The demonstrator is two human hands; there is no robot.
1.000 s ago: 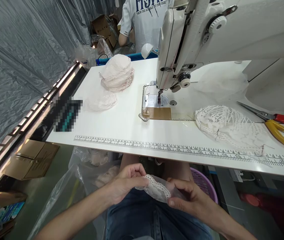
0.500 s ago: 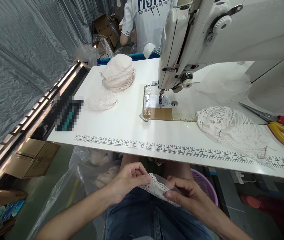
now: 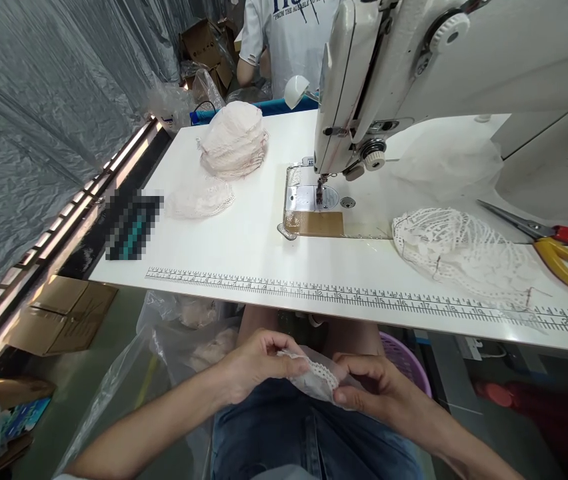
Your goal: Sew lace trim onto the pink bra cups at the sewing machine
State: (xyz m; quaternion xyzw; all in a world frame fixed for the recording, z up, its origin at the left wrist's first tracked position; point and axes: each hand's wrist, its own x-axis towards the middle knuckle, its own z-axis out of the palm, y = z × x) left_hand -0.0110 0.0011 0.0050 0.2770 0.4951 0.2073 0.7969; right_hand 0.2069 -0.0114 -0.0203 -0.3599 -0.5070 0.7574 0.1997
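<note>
Over my lap I hold a small piece of sheer white fabric with a scalloped lace edge [image 3: 317,380]. My left hand [image 3: 264,363] pinches its left end between thumb and fingers. My right hand [image 3: 369,383] grips the other end the same way, so the lace edge runs between the two hands. Both hands are below the front edge of the white sewing table [image 3: 244,253]. On the table, the sewing machine's presser foot [image 3: 319,193] stands over the metal needle plate, with no fabric under it. The fabric's ends are hidden by my fingers.
A stack of pale fabric cups [image 3: 234,141] and a single lace piece [image 3: 204,200] lie at the table's left. White lace pieces [image 3: 457,253] and red-and-yellow scissors [image 3: 564,250] lie right. A purple basket [image 3: 407,363] stands underneath. Another person [image 3: 294,53] sits beyond.
My left thumb has slid along the lace edge toward the right, and the fabric has turned slightly between my hands. The view has tilted down a little.
</note>
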